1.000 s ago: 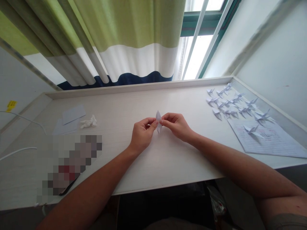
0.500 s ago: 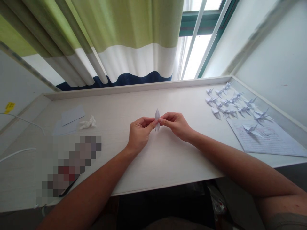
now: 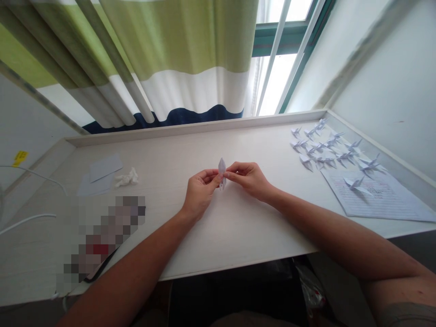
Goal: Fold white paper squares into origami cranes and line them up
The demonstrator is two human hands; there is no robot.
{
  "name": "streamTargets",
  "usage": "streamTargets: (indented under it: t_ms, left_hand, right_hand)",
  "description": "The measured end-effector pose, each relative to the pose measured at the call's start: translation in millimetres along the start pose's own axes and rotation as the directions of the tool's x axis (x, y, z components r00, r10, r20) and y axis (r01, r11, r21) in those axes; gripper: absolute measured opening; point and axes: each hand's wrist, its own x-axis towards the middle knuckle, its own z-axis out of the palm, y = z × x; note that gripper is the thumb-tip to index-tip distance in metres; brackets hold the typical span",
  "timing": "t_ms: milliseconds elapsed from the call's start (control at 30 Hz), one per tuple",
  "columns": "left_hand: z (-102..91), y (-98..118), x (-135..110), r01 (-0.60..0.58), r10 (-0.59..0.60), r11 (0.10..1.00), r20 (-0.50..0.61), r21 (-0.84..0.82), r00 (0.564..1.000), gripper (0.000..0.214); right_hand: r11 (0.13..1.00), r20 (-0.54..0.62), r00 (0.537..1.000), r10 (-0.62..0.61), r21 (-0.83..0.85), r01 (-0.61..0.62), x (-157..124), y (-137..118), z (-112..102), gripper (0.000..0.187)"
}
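Observation:
A small, narrow folded piece of white paper (image 3: 222, 169) stands upright just above the white desk (image 3: 238, 218), pointed at its top. My left hand (image 3: 200, 193) pinches it from the left with thumb and fingers closed. From the right, my right hand (image 3: 250, 179) pinches the same piece, fingertips meeting my left ones at the paper. Both forearms reach in from the near edge.
Several finished paper cranes (image 3: 323, 147) lie at the far right, one crane (image 3: 354, 185) on a lined sheet (image 3: 381, 200). Blank paper squares (image 3: 102, 170) and a crumpled scrap (image 3: 126, 178) lie at the left. White cables (image 3: 27, 218) and a blurred object (image 3: 102, 236) sit near left. A curtain hangs behind.
Both hands keep pinching the folded paper in almost the same spot; the paper looks slightly narrower and lower between the fingers. The view has shifted a little.

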Motion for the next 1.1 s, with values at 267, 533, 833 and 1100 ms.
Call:
streamTargets:
  t_ms: [267,533,833,1100]
  left_hand:
    - [-0.2,2.6,-1.2,0.056,-0.060,0.997,0.078,0.056,0.995,0.044]
    - [1.1,8.0,-2.3,0.056,-0.061,0.995,0.058,0.082,0.996,0.050]
    - [-1.1,3.2,0.5,0.082,-0.087,0.995,0.088,0.063,0.992,0.044]
    - [-0.2,4.0,0.7,0.067,-0.075,0.995,0.116,0.078,0.990,0.043]
  right_hand:
    - [0.972,-0.053,0.989,-0.141,-0.197,0.128,-0.4,3.7,-2.4,0.030]
    - [0.806,-0.031,0.895,-0.445,-0.448,0.386,-1.3,2.7,-7.1,0.018]
    - [0.668,0.038,0.833,-0.552,-0.578,0.469,-6.0,2.0,-3.2,0.019]
    - [0.666,0.033,0.866,-0.499,-0.624,0.408,-4.4,4.0,-6.8,0.028]
